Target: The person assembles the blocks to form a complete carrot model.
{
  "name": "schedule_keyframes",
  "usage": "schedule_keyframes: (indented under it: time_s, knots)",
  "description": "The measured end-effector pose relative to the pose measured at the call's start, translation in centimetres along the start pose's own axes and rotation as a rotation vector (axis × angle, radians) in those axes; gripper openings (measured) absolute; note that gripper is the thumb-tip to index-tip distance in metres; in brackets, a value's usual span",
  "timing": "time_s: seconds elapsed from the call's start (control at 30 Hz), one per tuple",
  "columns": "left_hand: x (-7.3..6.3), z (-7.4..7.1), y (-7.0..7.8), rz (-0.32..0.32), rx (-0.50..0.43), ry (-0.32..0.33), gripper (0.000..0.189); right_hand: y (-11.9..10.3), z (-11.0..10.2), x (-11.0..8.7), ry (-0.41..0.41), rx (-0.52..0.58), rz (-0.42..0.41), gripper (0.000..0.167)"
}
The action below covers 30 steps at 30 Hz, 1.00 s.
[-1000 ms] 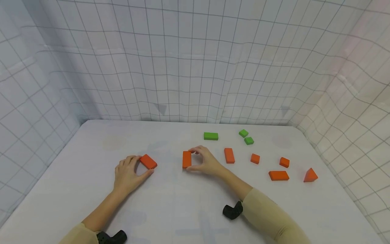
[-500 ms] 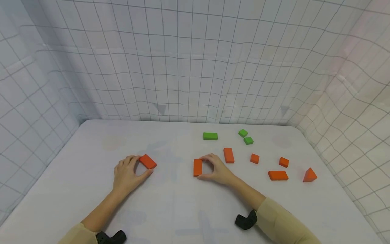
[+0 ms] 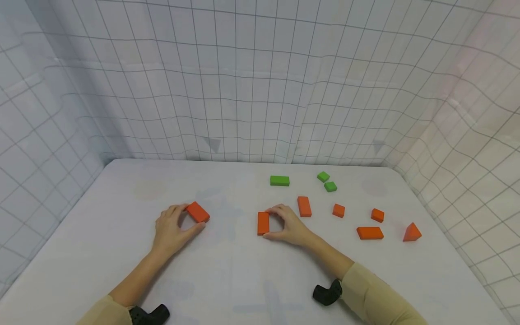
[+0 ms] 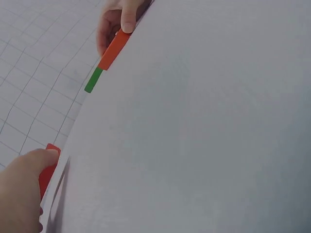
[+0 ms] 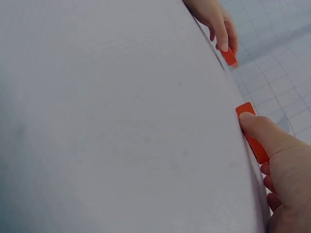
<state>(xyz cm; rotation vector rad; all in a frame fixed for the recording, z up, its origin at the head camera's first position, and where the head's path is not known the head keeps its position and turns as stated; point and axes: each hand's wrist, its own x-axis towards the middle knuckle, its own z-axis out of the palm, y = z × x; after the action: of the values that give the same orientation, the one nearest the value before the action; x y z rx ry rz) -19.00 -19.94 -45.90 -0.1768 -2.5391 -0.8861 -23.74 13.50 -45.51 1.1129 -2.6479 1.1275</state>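
In the head view my left hand (image 3: 170,230) pinches a red-orange rectangular block (image 3: 197,211) between thumb and fingers, the block turned at a slant. Right of it, my right hand (image 3: 290,227) grips an orange rectangular block (image 3: 263,223) by its two ends, its long side pointing away from me. A wide gap separates the two blocks. The left wrist view has the left thumb pressed on the red block (image 4: 47,174). In the right wrist view the right thumb lies against the orange block (image 5: 251,131), with the other hand (image 5: 216,22) farther off.
Right of my right hand lie an orange block (image 3: 304,206), small orange cubes (image 3: 338,210), a longer orange block (image 3: 370,233) and an orange triangular piece (image 3: 412,232). Farther back are a green block (image 3: 280,181) and small green pieces (image 3: 330,186). A gridded white curtain (image 3: 260,99) surrounds the white table (image 3: 219,280).
My right hand has moved right and toward me with its orange block, then stopped. The left hand has shifted its block slightly away from me in the last half second.
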Motion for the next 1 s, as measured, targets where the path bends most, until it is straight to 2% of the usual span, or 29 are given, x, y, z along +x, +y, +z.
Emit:
schedule_keyframes:
  time_s: [0.13,0.3,0.43,0.53,0.87,1.0]
  knots:
    - [0.9,0.6,0.5,0.069,-0.091,-0.038,0.061,0.1,0.0,0.0,0.007,-0.005,-0.01,0.057]
    - [1.8,1.5,1.7,0.169,-0.156,-0.166,0.06,0.1,0.0,0.0,0.012,0.0,-0.013,0.057]
    - [2.2,2.6,2.7,0.254,-0.159,-0.269,0.06,0.2,0.1,0.0,0.003,0.004,-0.005,0.057]
    - [2.5,3.4,3.4,0.304,-0.147,-0.318,0.059,0.2,0.0,-0.1,0.005,0.004,-0.009,0.056]
    - [3.6,5.4,4.5,0.391,-0.136,-0.4,0.056,0.1,-0.1,-0.1,-0.006,0.013,0.002,0.056]
    - [3.8,5.8,4.8,0.401,-0.121,-0.442,0.057,0.1,0.0,-0.1,-0.002,0.009,-0.009,0.056]
